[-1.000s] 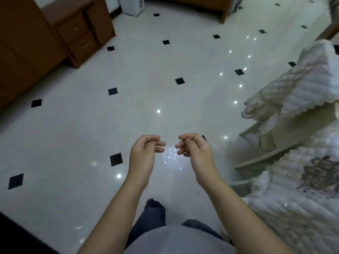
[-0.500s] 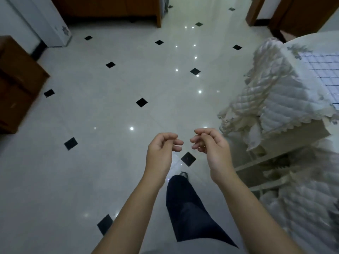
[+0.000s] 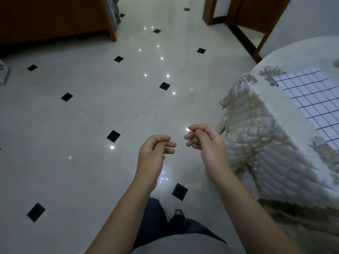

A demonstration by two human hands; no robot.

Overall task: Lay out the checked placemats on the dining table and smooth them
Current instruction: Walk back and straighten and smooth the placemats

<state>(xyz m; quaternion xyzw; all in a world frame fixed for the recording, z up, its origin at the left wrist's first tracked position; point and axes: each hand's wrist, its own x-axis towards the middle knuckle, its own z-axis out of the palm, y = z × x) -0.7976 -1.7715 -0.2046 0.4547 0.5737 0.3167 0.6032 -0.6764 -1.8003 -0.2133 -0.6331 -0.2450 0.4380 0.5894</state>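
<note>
Both hands are held out at waist height over the tiled floor point(image 3: 91, 125), beside the cloth-covered dining counter point(image 3: 302, 55). The left hand point(image 3: 153, 156) and the right hand point(image 3: 209, 149) are seen with fingers loosely curled toward each other. Nothing is pinched or carried in either.

One checked placemat point(image 3: 315, 99), white with dark grid lines, is seen lying on the counter top at the right edge of the view. It is well apart from both hands, and only part of it is shown. Whether it is creased, or whether more placemats are set beyond it, cannot be told.

The step in hand is judged to be the approach to the counter, with nothing yet touched. To do it well, the body should be turned to the right so that the placemat is squarely faced before any reach is made. The curled fingers should be straightened and both palms laid flat on the middle of the placemat. Light strokes should then be drawn outward to its edges.

Care is called for with the quilted tablecloth point(image 3: 256, 147), which is draped in loose folds down the counter's side. It could be dragged or rucked under a heavy push, and the placemat shifted with it. One palm may be kept as an anchor while the other is swept, and the grid lines can be used to judge that the placemat is set straight to the rim.
</note>
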